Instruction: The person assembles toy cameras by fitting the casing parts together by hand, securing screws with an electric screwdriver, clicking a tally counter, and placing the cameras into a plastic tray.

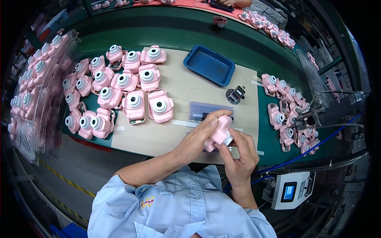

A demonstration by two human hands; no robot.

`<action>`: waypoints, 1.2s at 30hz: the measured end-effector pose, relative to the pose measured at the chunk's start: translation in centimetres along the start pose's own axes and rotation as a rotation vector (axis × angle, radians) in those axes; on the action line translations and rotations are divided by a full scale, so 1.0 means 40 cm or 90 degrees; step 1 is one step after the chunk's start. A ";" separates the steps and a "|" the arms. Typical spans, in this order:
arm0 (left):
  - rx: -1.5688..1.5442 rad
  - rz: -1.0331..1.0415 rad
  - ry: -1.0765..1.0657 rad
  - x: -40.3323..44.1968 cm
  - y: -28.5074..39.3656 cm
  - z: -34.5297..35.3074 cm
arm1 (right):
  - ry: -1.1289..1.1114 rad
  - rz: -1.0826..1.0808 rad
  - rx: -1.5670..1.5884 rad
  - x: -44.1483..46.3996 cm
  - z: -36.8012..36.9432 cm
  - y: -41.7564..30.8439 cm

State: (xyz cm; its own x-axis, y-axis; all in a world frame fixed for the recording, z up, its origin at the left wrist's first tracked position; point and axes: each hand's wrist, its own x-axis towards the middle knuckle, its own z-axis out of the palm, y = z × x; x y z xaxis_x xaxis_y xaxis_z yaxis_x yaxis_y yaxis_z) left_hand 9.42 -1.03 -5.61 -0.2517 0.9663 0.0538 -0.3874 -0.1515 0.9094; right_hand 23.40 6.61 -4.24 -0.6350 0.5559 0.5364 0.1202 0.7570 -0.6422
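A pink camera-shaped casing (219,134) with a pale lens ring is held between both hands above the front of the beige work surface. My left hand (198,137) is closed round its back and upper side. The fingers of my right hand (241,154) pinch it near the lens ring, on the right. Just beyond the hands, a clear ribbed plastic holder (200,110) lies on the surface, partly covered by my left hand. Many similar pink casings (160,105) stand to the left, several with circuit boards showing at their edges.
A blue tray (209,65) and a small black counter (235,95) lie beyond the hands. More pink casings (276,116) sit at right, near a metal fixture (309,117) and blue hose. Stacked clear trays (39,79) stand far left. Another person's hand (227,3) shows at top.
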 end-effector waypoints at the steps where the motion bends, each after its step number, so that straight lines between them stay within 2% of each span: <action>1: -0.003 -0.005 -0.007 0.000 0.000 -0.001 | 0.000 -0.004 -0.001 0.000 0.001 0.000; 7: 0.024 -0.028 0.003 -0.024 0.040 0.009 | -0.068 -0.027 0.108 0.016 -0.023 0.040; 11: 0.531 0.199 -0.162 -0.022 0.082 -0.039 | -0.059 0.152 0.495 -0.003 -0.012 0.083; 13: 0.528 0.221 -0.166 -0.003 0.086 -0.043 | -0.056 0.182 0.566 0.002 -0.013 0.069; 16: 0.479 0.202 -0.147 0.016 0.094 -0.042 | -0.082 0.240 0.546 0.019 -0.029 0.044; 18: 0.520 0.193 -0.142 0.026 0.101 -0.034 | -0.110 0.124 0.296 0.044 -0.064 0.032; 19: 0.564 0.181 -0.123 0.027 0.104 -0.031 | -0.103 0.125 0.292 0.052 -0.083 0.027; 21: 0.653 0.151 -0.073 0.024 0.108 -0.028 | 0.131 0.054 0.220 0.066 -0.128 0.025; 23: 0.719 0.165 -0.064 0.029 0.097 -0.026 | 0.344 -0.102 0.171 0.115 -0.173 0.034; 25: 0.851 0.198 -0.049 0.043 0.077 -0.027 | 0.477 -0.231 0.112 0.174 -0.224 0.042; 26: 0.917 0.215 -0.040 0.046 0.067 -0.029 | 0.575 -0.227 0.075 0.202 -0.234 0.036; 28: 0.928 0.211 -0.043 0.051 0.046 -0.037 | 0.662 -0.201 0.050 0.258 -0.257 0.013; 29: 0.937 0.207 -0.050 0.053 0.035 -0.042 | 0.662 -0.202 0.053 0.281 -0.269 0.012; 32: 0.954 0.199 -0.064 0.054 0.028 -0.051 | 0.500 -0.078 0.214 0.345 -0.323 0.059; 33: 0.941 0.224 -0.059 0.055 0.031 -0.053 | 0.429 -0.058 0.297 0.367 -0.335 0.084; 34: 0.927 0.249 -0.055 0.055 0.035 -0.056 | 0.427 -0.059 0.298 0.394 -0.334 0.094; 36: 0.898 0.299 -0.043 0.060 0.042 -0.060 | 0.288 -0.062 0.417 0.435 -0.330 0.104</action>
State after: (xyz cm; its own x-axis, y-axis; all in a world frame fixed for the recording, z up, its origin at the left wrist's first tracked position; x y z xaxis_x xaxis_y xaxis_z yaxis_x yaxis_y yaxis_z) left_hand 6.03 0.53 -4.97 -0.0513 0.9013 0.4302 0.8822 -0.1610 0.4425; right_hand 22.92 23.97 9.65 -0.2316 0.6889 0.6869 -0.4818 0.5322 -0.6962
